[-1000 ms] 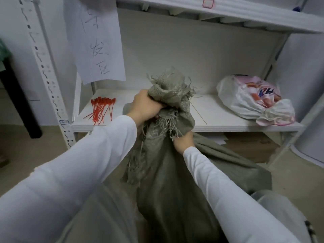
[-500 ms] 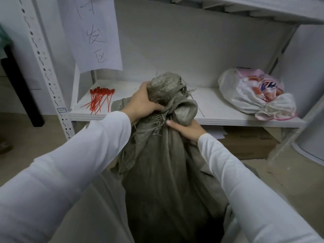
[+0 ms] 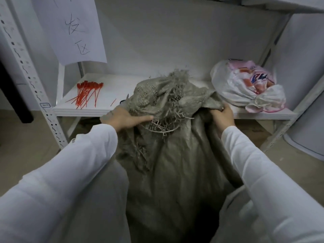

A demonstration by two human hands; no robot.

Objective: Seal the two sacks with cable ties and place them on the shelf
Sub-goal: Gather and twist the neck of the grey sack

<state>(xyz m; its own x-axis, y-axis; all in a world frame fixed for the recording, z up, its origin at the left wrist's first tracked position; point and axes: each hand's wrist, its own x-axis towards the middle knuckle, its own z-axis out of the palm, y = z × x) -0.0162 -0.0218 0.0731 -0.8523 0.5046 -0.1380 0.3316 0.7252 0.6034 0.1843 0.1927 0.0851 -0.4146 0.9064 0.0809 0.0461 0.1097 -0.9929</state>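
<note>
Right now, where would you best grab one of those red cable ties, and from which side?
Probably pinch a tail of the red cable ties from the front: the tails fan apart toward the shelf edge, while the heads bunch at the back.

Grey-green woven sack [image 3: 175, 163] upright, frayed mouth bunched, apparently untied, red cable ties [image 3: 86, 94] on shelf [image 3: 112, 109]

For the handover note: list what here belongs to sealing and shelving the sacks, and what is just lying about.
Job in hand:
grey woven sack, held at its frayed mouth
red cable ties
shelf
white printed sack, already on the shelf

Lying about:
handwritten paper sign
dark furniture leg, far left
</note>
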